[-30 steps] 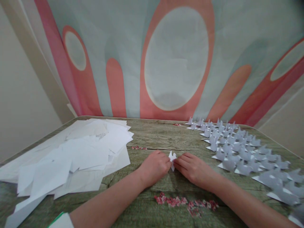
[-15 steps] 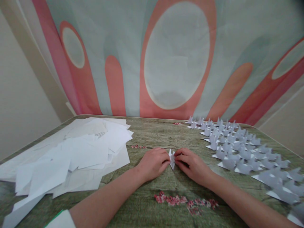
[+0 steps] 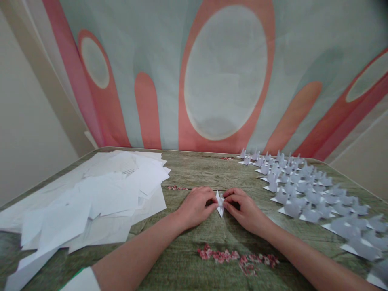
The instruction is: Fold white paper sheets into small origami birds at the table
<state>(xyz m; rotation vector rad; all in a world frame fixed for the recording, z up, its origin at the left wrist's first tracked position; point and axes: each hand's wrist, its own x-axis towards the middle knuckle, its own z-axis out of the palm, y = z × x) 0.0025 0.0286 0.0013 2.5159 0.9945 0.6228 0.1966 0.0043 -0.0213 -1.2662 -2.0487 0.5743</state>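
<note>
We pinch a small folded paper figure between our two hands, the left hand [image 3: 197, 207] at its left side and the right hand [image 3: 244, 212] at its right. On both hands thumb and fingers are bent in close on the edges of the paper figure [image 3: 220, 207], which sits between the fingertips over the middle of the desk [image 3: 197, 169]. It is plain white and slim, with one sharp point standing up at the far left, a shorter, curled-looking part beside it, and a narrow tip reaching down towards us. Its finer creases are too small for us to make out.

Nearer to us, printed pink blossoms [image 3: 222, 255] run across the wood-patterned surface. To our left we have a loose, overlapping spread of white paper sheets [image 3: 112, 198], one bearing a few lines of print. To our right, well apart from the hands, folded white birds [image 3: 313, 196] stand in close slanting rows. Beyond the far edge we face a patterned backdrop [image 3: 168, 44] of pale blue-green and coral shapes.
</note>
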